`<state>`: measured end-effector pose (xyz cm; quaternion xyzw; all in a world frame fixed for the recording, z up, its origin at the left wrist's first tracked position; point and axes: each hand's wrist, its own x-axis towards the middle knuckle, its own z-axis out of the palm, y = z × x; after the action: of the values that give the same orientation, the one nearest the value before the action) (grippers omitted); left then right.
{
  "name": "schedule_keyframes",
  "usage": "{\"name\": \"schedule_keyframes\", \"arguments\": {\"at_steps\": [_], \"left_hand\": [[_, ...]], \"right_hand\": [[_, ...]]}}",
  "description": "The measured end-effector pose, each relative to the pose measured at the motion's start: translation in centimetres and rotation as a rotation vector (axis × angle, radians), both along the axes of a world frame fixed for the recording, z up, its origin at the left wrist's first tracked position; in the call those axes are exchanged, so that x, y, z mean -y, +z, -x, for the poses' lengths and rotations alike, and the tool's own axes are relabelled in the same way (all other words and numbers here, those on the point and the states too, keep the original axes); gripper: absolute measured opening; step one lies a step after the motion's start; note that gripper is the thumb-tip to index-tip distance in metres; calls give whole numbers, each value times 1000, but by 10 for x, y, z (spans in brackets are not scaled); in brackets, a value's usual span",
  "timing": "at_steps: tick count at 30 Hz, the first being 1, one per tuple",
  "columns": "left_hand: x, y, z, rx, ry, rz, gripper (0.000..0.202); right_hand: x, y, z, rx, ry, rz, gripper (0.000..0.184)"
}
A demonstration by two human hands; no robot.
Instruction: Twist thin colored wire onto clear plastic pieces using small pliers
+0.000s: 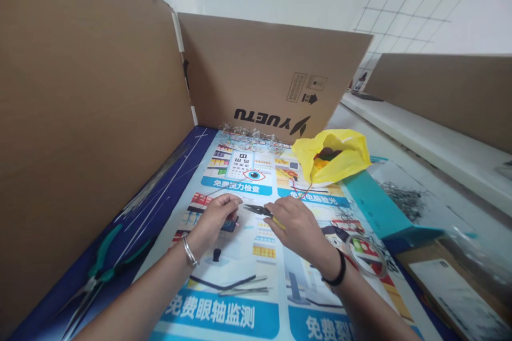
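My right hand (298, 224) is wrapped round yellow-handled pliers (258, 209), whose dark pointed jaws face left. Close to the jaw tips, my left hand (218, 218) is closed in a pinch; what lies between its fingertips is too small to make out. Both hands are above the printed poster (236, 256) covering the table. Below them lie several short straight metal wires (246, 289). A coil of wire (366, 256) rests beside my right wrist.
Green-handled pliers (104, 272) and long thin rods (148, 186) lie on the left. Cardboard panels (272, 69) wall the back and left. Bent wire pieces (252, 138) line the back. A yellow bag (348, 152) stands back right, near a metal pile (404, 200) and a box (448, 287).
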<state>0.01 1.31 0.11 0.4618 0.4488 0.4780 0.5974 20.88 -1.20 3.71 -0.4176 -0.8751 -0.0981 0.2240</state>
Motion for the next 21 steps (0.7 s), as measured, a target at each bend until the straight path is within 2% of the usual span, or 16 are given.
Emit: {"name": "schedule_keyframes", "arguments": {"at_steps": [6, 21], "left_hand": [[4, 3, -7, -19, 68, 2, 14], [10, 3, -12, -35, 37, -11, 10]], "right_hand": [[2, -2, 11, 116, -150, -45, 20], [-2, -13, 8, 123, -118, -65, 21]]}}
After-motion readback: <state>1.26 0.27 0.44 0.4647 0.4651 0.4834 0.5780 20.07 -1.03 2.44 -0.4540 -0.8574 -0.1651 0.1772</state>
